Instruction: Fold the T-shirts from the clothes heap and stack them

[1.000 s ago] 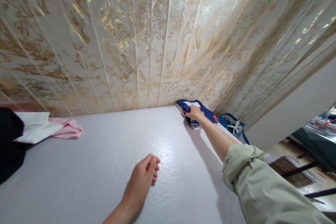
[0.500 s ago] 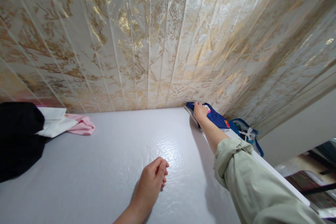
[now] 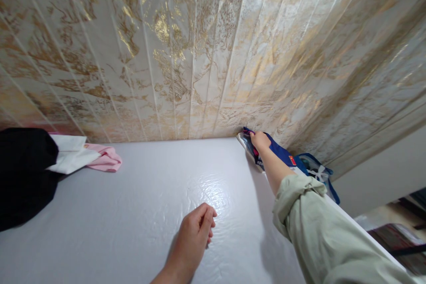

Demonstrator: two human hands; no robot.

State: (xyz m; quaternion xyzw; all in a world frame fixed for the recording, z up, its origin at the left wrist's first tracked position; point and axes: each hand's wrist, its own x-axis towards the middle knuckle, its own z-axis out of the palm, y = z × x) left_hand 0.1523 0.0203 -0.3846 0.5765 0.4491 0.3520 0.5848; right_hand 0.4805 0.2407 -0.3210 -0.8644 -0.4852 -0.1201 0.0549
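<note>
At the far right end of the white table (image 3: 140, 208), my right hand (image 3: 261, 142) is closed on dark blue cloth (image 3: 279, 149) with a small red patch. Its upper edge is bunched up in the fingers, and some pink and white shows on the cloth below them. Beneath the cloth lies something pale grey and white (image 3: 244, 143), mostly covered. My left hand (image 3: 195, 235) rests low over the middle of the table, fingers curled in, with nothing seen in it.
On the left lie a black cloth (image 3: 26, 177), a white cloth (image 3: 71, 153) and a pink cloth (image 3: 108, 158). A blue-edged bag (image 3: 314, 171) with a white bow sits by the right edge. Behind the table hangs a gold-patterned curtain (image 3: 173, 53). Shelving (image 3: 399, 248) stands at lower right.
My right hand has gone from lying on the blue cloth to gripping it, lifting its near edge and baring more of what lies below. The left hand stays curled; the view shifts slightly.
</note>
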